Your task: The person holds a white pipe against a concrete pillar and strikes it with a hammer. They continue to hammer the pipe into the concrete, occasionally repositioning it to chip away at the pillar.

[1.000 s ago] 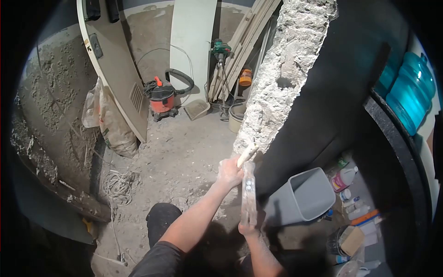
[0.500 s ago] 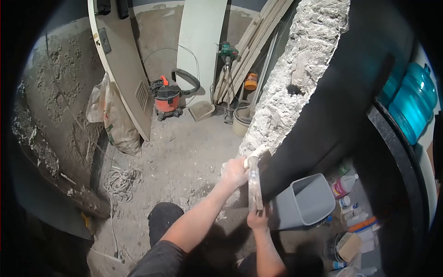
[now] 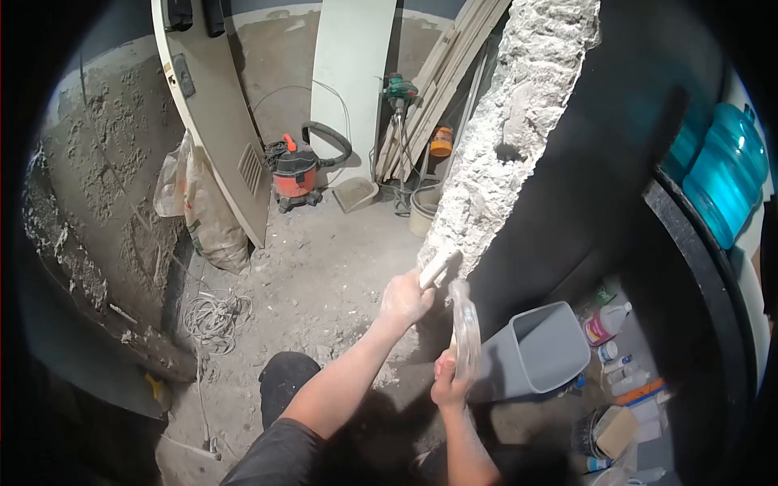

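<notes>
My left hand (image 3: 405, 301) is closed around a pale, dust-covered chisel (image 3: 438, 267). The chisel lies against the lower end of the rough, chipped wall edge (image 3: 474, 206). Lower and to the right, my right hand (image 3: 448, 382) grips a hammer (image 3: 467, 320), its head smeared by motion. A small gap shows between the hammer and the chisel in this view. Pale dust coats the fingers of my left hand. A dark hole (image 3: 509, 152) sits higher up in the broken masonry.
A grey bin (image 3: 551, 356) stands right of my hands, beside several bottles such as a pink-labelled jug (image 3: 606, 324). Rubble litters the floor (image 3: 316, 267). Beyond are a red vacuum (image 3: 294, 174), a filled sack (image 3: 212, 219), a leaning door (image 3: 219, 105) and coiled cable (image 3: 215, 320).
The hammer has swung away from the chisel, to the right and slightly down, together with my right hand. My left hand stays at the wall edge with the chisel, now more visible.
</notes>
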Demonstrator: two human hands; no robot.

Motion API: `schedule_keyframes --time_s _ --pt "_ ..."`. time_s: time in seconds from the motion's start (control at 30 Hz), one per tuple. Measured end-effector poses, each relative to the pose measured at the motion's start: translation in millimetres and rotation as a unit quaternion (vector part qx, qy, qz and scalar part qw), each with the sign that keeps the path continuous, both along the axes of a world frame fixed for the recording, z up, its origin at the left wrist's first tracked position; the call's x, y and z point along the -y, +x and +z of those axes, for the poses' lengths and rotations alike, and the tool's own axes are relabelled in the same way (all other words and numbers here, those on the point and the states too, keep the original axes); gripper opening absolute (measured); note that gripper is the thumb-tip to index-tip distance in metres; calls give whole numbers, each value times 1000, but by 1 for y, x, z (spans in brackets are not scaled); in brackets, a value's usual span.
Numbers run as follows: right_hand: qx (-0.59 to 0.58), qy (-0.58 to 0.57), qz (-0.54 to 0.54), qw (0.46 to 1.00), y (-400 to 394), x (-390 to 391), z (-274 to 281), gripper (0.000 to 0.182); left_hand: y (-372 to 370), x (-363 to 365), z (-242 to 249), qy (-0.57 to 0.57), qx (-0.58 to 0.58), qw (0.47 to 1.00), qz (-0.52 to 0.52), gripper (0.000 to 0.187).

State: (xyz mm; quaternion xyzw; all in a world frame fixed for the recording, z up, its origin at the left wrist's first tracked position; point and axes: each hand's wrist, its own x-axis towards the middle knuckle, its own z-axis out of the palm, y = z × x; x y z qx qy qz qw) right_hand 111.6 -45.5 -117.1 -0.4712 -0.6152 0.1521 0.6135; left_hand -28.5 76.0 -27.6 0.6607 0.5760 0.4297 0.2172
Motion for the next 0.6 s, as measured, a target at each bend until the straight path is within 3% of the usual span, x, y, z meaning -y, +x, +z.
schedule_keyframes --time_s 0.03,0.07,0.13,0.23,0.27,0.3,0.33,0.4,0.43,0.53,0.6 --pt "169 48 -81 981 -3 5 0 21 0 0 -6 18 -1 1000 -11 25" --pt "169 47 -81 981 -4 4 3 21 2 0 -11 17 -1 1000 -11 25" --pt "-137 15 98 986 -9 1 20 55 4 1 -18 127 39 989 -60 21" --pt "-97 51 48 993 -11 2 25 63 7 0 -21 158 27 985 -62 17" --pt "-102 29 52 993 -4 2 6 65 7 -1 -22 156 29 986 -55 17" --pt "-198 -220 14 955 30 -8 -77 62 7 -5 -28 156 23 986 -52 18" --pt "-196 -221 16 955 22 -7 -59 62 6 -7 -30 155 24 986 -50 18" --pt "-137 16 64 988 -6 -1 9 60 8 -10 -31 133 5 990 -36 19" --pt "-89 20 44 995 -3 -2 12 43 8 -10 -28 131 6 991 -37 19" --pt "-147 -26 72 986 -7 3 22 44 12 -9 -21 81 5 996 -46 20" --pt "-141 4 65 988 -5 3 15 48 13 -8 -20 57 20 997 -53 20"
